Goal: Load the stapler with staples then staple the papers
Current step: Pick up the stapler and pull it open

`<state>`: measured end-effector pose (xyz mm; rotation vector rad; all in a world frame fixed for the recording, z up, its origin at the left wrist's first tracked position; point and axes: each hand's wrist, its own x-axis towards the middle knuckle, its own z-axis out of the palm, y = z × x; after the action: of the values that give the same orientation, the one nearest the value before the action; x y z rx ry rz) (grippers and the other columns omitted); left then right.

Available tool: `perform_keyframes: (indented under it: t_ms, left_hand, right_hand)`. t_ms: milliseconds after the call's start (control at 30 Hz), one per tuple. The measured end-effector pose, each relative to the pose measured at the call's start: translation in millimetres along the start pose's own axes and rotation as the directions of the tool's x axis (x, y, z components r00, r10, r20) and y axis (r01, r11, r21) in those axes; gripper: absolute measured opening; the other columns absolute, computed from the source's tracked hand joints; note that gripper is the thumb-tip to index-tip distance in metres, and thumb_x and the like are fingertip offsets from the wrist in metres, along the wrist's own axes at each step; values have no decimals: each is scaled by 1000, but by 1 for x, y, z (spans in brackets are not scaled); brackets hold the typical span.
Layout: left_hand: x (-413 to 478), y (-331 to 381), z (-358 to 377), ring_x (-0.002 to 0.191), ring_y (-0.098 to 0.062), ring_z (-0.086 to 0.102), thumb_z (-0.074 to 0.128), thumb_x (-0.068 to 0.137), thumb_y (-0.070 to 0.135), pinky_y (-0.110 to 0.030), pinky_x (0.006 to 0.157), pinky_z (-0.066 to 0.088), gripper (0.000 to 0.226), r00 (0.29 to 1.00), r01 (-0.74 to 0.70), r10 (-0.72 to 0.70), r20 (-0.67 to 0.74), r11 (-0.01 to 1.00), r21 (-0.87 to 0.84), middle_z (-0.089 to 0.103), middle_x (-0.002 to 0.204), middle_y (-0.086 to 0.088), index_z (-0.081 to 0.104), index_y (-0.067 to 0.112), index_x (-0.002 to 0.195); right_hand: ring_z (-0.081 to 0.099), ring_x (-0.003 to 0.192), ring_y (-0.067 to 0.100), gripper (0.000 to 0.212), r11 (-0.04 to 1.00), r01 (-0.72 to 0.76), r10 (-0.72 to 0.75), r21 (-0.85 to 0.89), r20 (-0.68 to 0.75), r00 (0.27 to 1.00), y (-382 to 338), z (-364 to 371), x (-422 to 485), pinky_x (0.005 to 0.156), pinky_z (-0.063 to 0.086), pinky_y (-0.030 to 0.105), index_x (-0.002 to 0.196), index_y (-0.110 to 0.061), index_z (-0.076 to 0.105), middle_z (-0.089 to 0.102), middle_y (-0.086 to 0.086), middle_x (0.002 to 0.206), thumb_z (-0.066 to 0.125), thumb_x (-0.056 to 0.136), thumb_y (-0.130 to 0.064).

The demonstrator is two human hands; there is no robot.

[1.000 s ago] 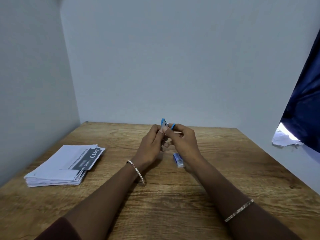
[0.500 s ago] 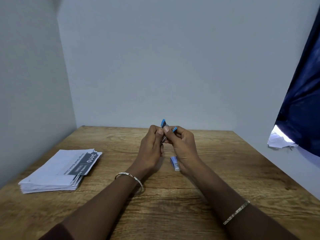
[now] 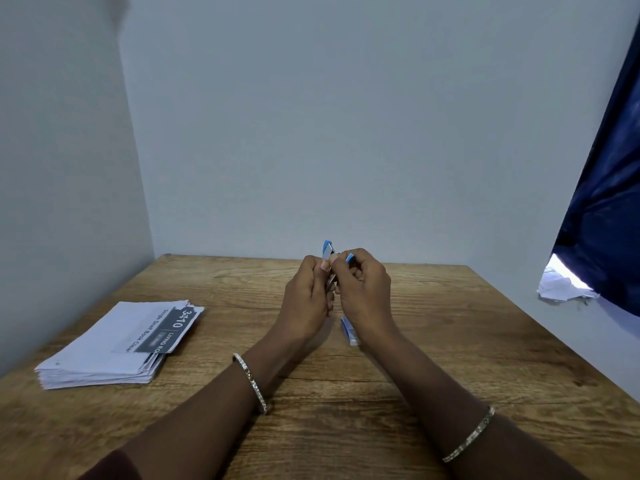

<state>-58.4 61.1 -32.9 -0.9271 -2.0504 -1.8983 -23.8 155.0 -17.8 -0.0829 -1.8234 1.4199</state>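
A small blue and metal stapler (image 3: pixel 329 252) is held upright above the middle of the wooden table (image 3: pixel 450 341), mostly covered by my fingers. My left hand (image 3: pixel 306 299) grips its lower part. My right hand (image 3: pixel 363 289) pinches its upper end, where a blue tip shows. Whether staples sit inside is hidden. A small blue and white staple box (image 3: pixel 348 330) lies on the table just under my right wrist. A stack of white papers (image 3: pixel 114 348) with a dark printed label on top rests at the left.
Pale walls close in the table at the back and the left. A dark blue curtain (image 3: pixel 609 202) hangs at the right, with crumpled white paper (image 3: pixel 562 287) below it beyond the table's right edge.
The view has tilted slightly, so hands and table sit a little lower. My fingers have shifted on the stapler, which stays held in the same spot.
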Motion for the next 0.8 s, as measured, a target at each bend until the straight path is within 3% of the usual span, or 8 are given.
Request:
perform_keyframes:
  t_ms: [67, 167, 233, 333, 467, 633, 700, 800]
  left_hand:
    - [0, 1, -1, 48, -14, 45, 33, 108, 30, -33, 50, 39, 33, 1000, -25, 25, 1, 999, 43, 50, 59, 0, 47, 3, 93]
    - [-1, 2, 0, 49, -13, 45, 32, 108, 28, -32, 50, 39, 31, 999, -34, 34, 11, 998, 58, 50, 62, 0, 47, 5, 93]
    - [-2, 3, 0, 48, -7, 44, 32, 108, 28, -26, 49, 38, 30, 999, -38, 37, 21, 998, 51, 50, 62, 2, 46, 8, 92]
    - [-3, 4, 1, 48, -3, 45, 32, 107, 30, -23, 49, 38, 30, 998, -61, 58, 38, 995, 74, 51, 63, 5, 47, 9, 91]
    - [-5, 4, 5, 47, 2, 46, 32, 108, 24, -14, 48, 37, 29, 998, -48, 47, 35, 998, 29, 51, 65, 6, 49, 5, 94]
    - [-9, 6, 4, 59, -8, 50, 34, 108, 23, -31, 54, 42, 29, 998, -69, 69, 3, 992, 109, 58, 73, -4, 50, 3, 94]
    - [-11, 9, 4, 68, -21, 57, 33, 108, 25, -47, 59, 47, 31, 998, -55, 56, -1, 995, 84, 63, 81, -16, 50, 1, 97]
    - [-13, 11, 5, 81, -43, 61, 34, 108, 24, -55, 67, 51, 31, 999, -44, 45, -18, 997, 57, 64, 90, -24, 50, 0, 99]
  right_hand:
    - [60, 55, 10, 23, 1000, 9, -9, -5, 6, 1000, -2, 0, -1, 55, 50, 28, 81, -8, 65, 70, 12, 70, 65, 89, -29]
    - [66, 69, 32, 37, 1000, 8, -8, -6, 15, 1000, -5, 1, -2, 60, 55, 40, 80, -6, 64, 71, 16, 76, 60, 77, -42]
    - [65, 73, 38, 35, 1000, 11, -11, -11, 0, 1000, -5, 0, -1, 62, 56, 45, 79, -3, 63, 70, 18, 77, 61, 77, -38]
    - [66, 70, 36, 20, 998, 17, -19, -62, -30, 999, -5, 0, 1, 60, 57, 46, 77, -3, 62, 70, 17, 74, 65, 83, -21]
    - [62, 69, 34, 17, 993, 42, -47, -113, -44, 998, -7, 1, 0, 58, 52, 39, 77, -3, 59, 67, 18, 73, 65, 86, -16]
    - [48, 63, 19, 16, 982, 97, -101, -165, -17, 995, -9, 1, -1, 55, 38, 28, 78, -2, 54, 57, 10, 71, 61, 88, -13]
    - [45, 63, 17, 16, 979, 110, -112, -172, -2, 994, -8, 2, -1, 54, 36, 24, 78, -4, 52, 53, 6, 71, 59, 89, -12]
    - [43, 61, 16, 16, 975, 137, -138, -174, 9, 990, -9, 2, -1, 53, 34, 22, 77, -5, 49, 50, 4, 70, 58, 90, -11]
